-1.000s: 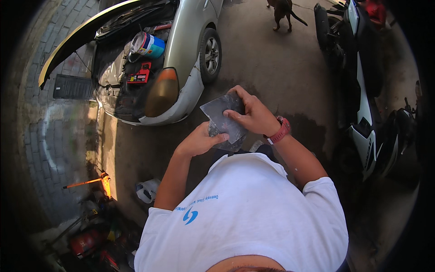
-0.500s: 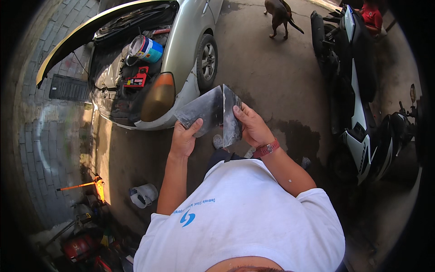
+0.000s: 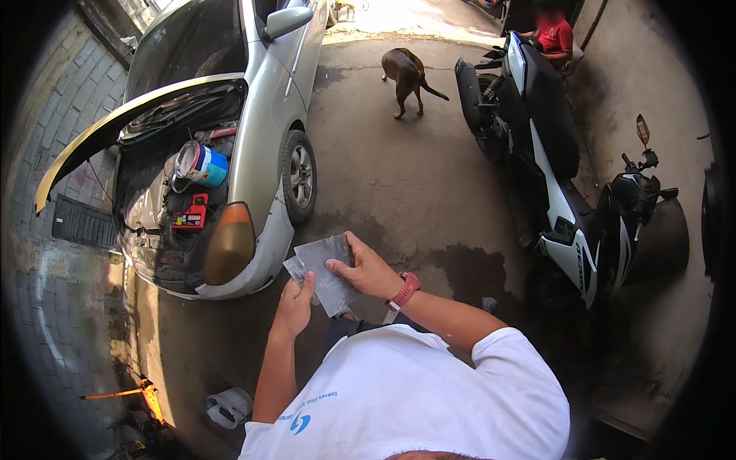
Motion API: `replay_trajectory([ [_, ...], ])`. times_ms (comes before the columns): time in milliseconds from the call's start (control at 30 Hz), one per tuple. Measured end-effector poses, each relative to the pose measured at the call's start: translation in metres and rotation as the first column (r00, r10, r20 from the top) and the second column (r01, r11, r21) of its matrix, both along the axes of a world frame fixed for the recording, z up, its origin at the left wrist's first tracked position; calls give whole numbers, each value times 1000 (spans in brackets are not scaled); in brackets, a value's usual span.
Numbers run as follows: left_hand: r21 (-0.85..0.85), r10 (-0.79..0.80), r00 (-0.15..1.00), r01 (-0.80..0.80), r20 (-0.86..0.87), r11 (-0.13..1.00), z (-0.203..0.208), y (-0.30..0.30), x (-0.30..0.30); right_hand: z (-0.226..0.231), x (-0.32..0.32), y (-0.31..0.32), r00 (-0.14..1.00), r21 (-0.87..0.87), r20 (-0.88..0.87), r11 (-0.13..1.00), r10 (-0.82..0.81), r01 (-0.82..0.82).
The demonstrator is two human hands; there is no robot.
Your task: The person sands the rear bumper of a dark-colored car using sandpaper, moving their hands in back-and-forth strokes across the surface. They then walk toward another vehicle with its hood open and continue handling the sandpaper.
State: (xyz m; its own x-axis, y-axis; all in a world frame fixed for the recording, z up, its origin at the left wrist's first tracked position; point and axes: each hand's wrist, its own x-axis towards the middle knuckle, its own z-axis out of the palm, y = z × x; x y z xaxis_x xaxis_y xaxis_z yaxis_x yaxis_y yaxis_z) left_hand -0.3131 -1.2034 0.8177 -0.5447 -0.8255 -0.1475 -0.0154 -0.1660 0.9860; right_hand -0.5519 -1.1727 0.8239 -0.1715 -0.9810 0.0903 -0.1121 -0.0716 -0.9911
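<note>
My left hand (image 3: pixel 292 308) is closed on the lower left edge of a worn grey sandpaper sheet (image 3: pixel 297 269), with the thumb pressed on top. A second sandpaper piece (image 3: pixel 326 251), squarish and dusty, is pinched at its right side by my right hand (image 3: pixel 369 270). The two pieces overlap in front of my waist, the right one lying over the left. The fingers beneath the sheets are hidden. A red watch (image 3: pixel 409 287) is on my right wrist.
A car (image 3: pixel 264 165) with raised hood stands at left, holding a paint can (image 3: pixel 204 165) and a red battery (image 3: pixel 192 212). A dog (image 3: pixel 405 77) stands ahead. Motorcycles (image 3: pixel 548 176) and a person in red (image 3: pixel 553 37) are at right. A bucket (image 3: pixel 228 406) and orange jack (image 3: pixel 152 399) sit lower left.
The two sandpaper pieces, held side by side and angled before, now overlap flatter. My right hand has moved left toward my left hand. The view has tilted up, showing more of the car and dog.
</note>
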Motion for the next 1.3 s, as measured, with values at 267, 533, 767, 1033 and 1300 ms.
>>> replay_trajectory([
  [267, 74, -30, 996, 24, 82, 997, -8, 0, 1, -6, -2, -2, 977, 144, -134, 979, 164, -145],
  [533, 207, -116, 993, 108, 26, 972, -2, -2, 4, -6, 6, -6, 982, 51, 77, 982, 175, -179],
  [767, 259, 79, 981, -32, -175, 965, 0, -3, 33, 1, -39, -21, 921, 112, 365, 988, -139, 105],
  [1033, -311, 604, 735, -522, 308, 794, -16, -14, 63, 21, 16, 16, 626, 110, -735, 958, 258, -266],
  [1300, -674, 426, 873, -167, 238, 720, 4, 6, 59, 21, 78, 0, 629, -401, -776, 808, -48, -433],
])
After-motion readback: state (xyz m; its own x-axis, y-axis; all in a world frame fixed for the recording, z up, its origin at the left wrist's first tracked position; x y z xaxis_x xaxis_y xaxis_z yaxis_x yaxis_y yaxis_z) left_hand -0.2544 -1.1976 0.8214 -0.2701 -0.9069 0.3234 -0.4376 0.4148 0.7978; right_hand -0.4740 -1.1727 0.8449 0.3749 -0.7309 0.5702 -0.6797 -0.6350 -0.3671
